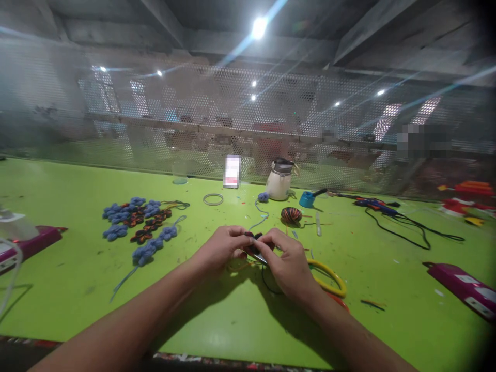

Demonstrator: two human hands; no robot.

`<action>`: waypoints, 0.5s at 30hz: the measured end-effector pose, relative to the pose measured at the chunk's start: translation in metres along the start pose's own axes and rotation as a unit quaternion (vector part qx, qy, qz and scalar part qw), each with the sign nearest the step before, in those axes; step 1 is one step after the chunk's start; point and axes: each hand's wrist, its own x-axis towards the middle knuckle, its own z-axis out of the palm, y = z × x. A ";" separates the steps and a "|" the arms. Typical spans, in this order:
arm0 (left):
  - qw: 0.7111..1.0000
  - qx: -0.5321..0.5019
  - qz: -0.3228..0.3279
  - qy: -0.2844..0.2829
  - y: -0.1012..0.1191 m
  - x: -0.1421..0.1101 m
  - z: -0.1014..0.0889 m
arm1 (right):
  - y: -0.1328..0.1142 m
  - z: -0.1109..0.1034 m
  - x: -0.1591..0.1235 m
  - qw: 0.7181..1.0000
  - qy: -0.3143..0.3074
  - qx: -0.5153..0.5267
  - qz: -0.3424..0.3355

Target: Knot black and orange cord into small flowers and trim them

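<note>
Just right of the table's middle, both hands meet over a small dark yarn piece [253,236]. My left hand [227,245] pinches its left side between thumb and fingers. My right hand [289,256] is closed on its other side, thumb tip pressed in. A slim silvery metal piece [258,255] shows below the right thumb; whether it is gripped or lies beneath I cannot tell. Dark yarn hangs under the hands. Behind them sits a multicoloured yarn ball [291,215]. A yellow loop [334,279] and an orange-red one show partly behind my right wrist.
Blue and dark-orange crocheted flowers [145,222] lie at left. Behind stand a pale jug [279,181], a lit phone [232,171] and a blue tape roll [307,199]. A glue gun [375,206] trails its cord at right. Purple power strips [463,287] flank the green table.
</note>
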 end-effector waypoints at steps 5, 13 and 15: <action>0.999 -0.031 0.014 -0.036 0.003 -0.002 0.001 | 0.002 -0.005 0.004 0.995 -0.003 0.073 0.068; 1.000 0.006 0.009 -0.013 0.006 -0.004 0.000 | 0.001 -0.006 0.005 0.937 -0.020 0.253 0.238; 1.000 0.003 0.007 -0.003 0.008 -0.005 0.000 | 0.000 -0.006 0.005 0.937 -0.023 0.252 0.243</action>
